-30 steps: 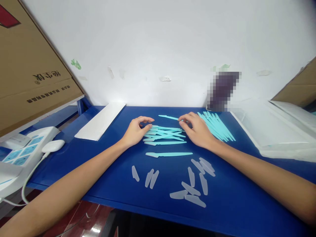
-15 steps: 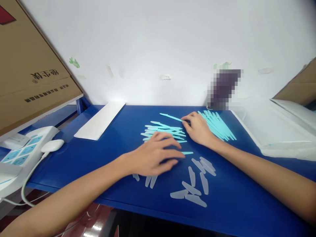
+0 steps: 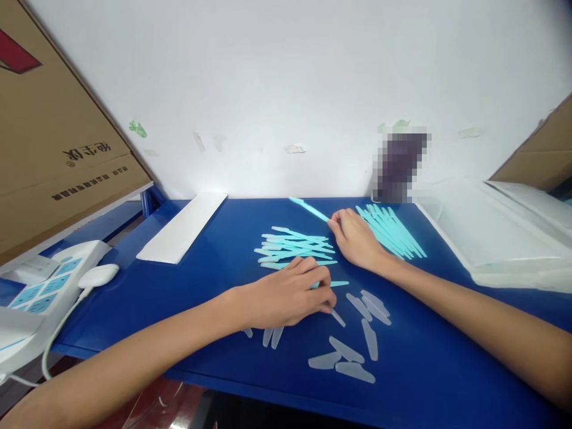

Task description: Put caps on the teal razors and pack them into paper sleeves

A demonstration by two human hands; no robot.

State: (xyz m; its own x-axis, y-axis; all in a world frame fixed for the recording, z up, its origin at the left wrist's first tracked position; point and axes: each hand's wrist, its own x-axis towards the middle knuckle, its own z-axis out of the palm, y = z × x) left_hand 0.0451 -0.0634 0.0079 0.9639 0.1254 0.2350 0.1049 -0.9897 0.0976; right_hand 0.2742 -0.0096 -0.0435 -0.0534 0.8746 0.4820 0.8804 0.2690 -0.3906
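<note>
My left hand (image 3: 290,295) is over the blue table top (image 3: 214,286), fingers pinched on a clear plastic cap (image 3: 337,317) among several loose clear caps (image 3: 353,351). My right hand (image 3: 355,238) is farther back and grips the handle of a turquoise razor stick (image 3: 308,209) that points up and left. A loose heap of turquoise sticks (image 3: 292,245) lies between the hands. One more turquoise stick (image 3: 333,283) lies partly hidden under my left fingers. A tidy row of turquoise sticks (image 3: 393,229) lies to the right of my right hand.
A white flat strip (image 3: 183,226) lies at the back left. A white power strip with a plug and cable (image 3: 53,280) sits at the left edge. Cardboard boxes (image 3: 58,137) lean left and right. A white tray (image 3: 496,238) is on the right.
My left hand came from the turquoise heap toward me to the clear caps and pinched one. My right hand lifted its turquoise stick a little off the table.
</note>
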